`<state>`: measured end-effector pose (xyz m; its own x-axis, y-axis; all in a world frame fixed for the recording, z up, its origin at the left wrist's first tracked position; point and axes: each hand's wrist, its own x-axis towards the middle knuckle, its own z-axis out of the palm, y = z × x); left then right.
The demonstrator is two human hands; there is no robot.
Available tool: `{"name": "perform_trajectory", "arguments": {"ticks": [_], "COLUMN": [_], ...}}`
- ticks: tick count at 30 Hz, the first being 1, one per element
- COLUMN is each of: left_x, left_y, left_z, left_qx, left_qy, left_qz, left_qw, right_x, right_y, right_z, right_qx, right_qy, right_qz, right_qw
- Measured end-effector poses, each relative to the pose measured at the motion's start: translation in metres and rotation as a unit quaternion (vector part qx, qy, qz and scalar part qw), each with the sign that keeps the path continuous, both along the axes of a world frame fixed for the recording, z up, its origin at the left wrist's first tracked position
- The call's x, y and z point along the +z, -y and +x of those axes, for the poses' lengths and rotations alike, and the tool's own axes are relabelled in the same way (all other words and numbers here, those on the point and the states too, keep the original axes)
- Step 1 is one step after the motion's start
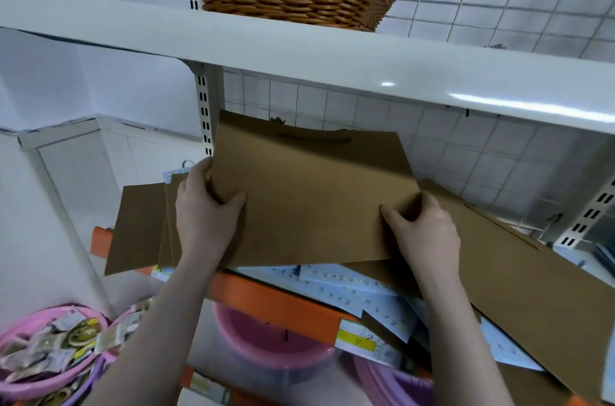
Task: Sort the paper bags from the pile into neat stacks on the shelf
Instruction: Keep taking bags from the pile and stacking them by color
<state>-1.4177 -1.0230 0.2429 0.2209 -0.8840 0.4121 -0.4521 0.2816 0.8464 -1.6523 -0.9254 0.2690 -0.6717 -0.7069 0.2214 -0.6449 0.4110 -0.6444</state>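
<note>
Right now you have one brown paper bag (309, 196) held flat between both hands above the orange-edged shelf (276, 301): your left hand (203, 212) grips its left edge, thumb on top and fingers curled underneath, and your right hand (422, 229) pinches the near right corner the same way. The bag's handle end points toward the tiled back wall. Under it lies the loose pile, with more brown bags (532, 289) fanning off to the right and blue-white patterned bags (362, 292) jutting over the shelf's front edge. A few brown bags (143, 226) already sit at the left, overhanging the shelf. To do this step well, you should probably carry the bag to that left group, match its edges to those beneath, and lower it flat. Keep both grips even so it does not fold, and release only once it rests squarely, since the overhanging stack looks liable to slide.
</note>
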Motion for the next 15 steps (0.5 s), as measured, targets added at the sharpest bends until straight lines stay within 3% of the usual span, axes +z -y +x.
{"name": "perform_trajectory", "arguments": {"ticks": [15], "left_x": [0.016], "left_y": [-0.069], "left_z": [-0.034], "left_qx": [-0.064], "left_qy": [0.129], "left_qz": [0.043], "left_qw": [0.989], "right_x": [-0.007], "right_y": [-0.101], "right_z": [-0.016], "right_qx": [-0.105], "right_qy": [-0.069], "right_qz": [-0.047], "right_qw": [0.991]}}
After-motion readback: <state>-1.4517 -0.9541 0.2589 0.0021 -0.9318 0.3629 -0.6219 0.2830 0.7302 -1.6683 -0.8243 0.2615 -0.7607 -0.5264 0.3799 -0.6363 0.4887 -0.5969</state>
